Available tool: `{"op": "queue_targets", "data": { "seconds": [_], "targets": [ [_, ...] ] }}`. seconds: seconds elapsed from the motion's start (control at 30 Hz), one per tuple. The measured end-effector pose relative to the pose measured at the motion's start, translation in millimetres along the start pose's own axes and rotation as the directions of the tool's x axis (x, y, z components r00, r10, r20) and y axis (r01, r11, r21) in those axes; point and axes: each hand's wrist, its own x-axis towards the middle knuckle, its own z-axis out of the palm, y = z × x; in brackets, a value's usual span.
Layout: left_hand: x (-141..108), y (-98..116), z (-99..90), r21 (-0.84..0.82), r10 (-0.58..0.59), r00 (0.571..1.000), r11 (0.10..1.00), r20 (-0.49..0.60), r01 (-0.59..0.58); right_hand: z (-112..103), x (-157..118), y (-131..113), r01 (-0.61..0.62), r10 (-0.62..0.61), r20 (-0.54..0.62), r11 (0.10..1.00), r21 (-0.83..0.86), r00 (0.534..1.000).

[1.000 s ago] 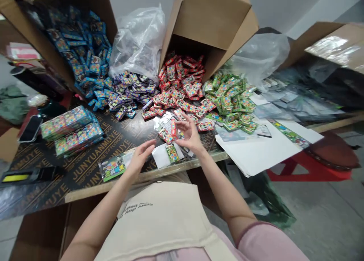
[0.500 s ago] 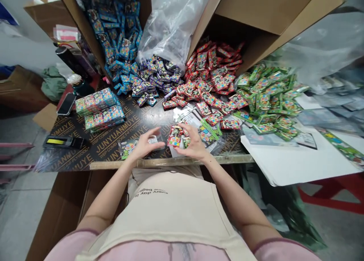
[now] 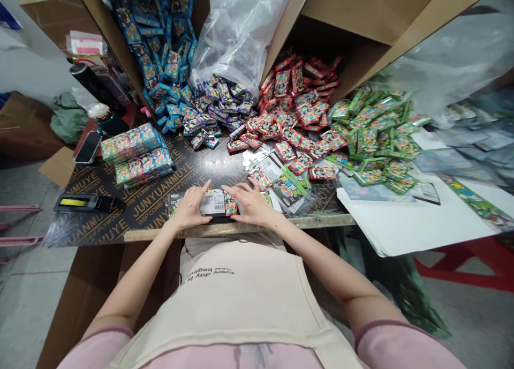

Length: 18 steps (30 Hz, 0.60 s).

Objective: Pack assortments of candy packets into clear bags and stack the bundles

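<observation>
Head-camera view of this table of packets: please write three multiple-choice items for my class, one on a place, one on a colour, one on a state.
1. Where do the purple packets lie?
A on the red stool
B between the blue packets and the red packets
C on the phone

2. What colour is the heap beside the white board?
A green
B blue
C purple

3. What are the hands doing?
A both holding the phone
B both resting on the red stool
C the left hand and right hand both touch a barcode-labelled packet

1 B: that heap lies between the other two.
2 A: green packets fill it.
3 C: both hands are at the packet's ends.
</observation>
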Motion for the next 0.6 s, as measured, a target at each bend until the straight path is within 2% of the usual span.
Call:
{"op": "queue_targets", "data": {
  "seconds": [0.1,0.23,0.37,0.43,0.5,0.57,0.6],
  "targets": [
    [0,-1,-2.0,-0.015,0.020,1.000,1.000,-0.002,-0.020,-2,3,5,0.027,-0.027,0.003,0.998,0.062,1.000],
    [3,-4,1.9,-0.028,-0.068,0.991,0.997,-0.117,0.065,4,2,1,-0.129,0.143,-0.132,0.986,0.107,0.981],
    [9,-5,9.4,-0.035,-0.095,0.986,0.995,-0.136,0.091,12,-3,-12,-0.076,0.109,-0.134,0.971,0.227,0.985],
    [10,-7,13.9,-0.010,-0.121,0.985,0.993,-0.121,0.121,7,-7,-2,-0.118,0.162,-0.191,0.967,0.226,0.968],
    [10,-13,19.0,0.061,-0.145,0.987,0.987,-0.074,0.150,-6,-17,29,-0.275,0.316,-0.300,0.946,0.174,0.900],
    [9,-21,24.3,0.164,-0.140,0.990,0.977,-0.005,0.139,-28,-34,76,-0.516,0.506,-0.416,0.851,0.099,0.756],
    [9,-25,26.8,0.209,-0.130,0.991,0.970,0.021,0.123,-40,-45,102,-0.637,0.585,-0.454,0.770,0.049,0.672]
  ]
}}
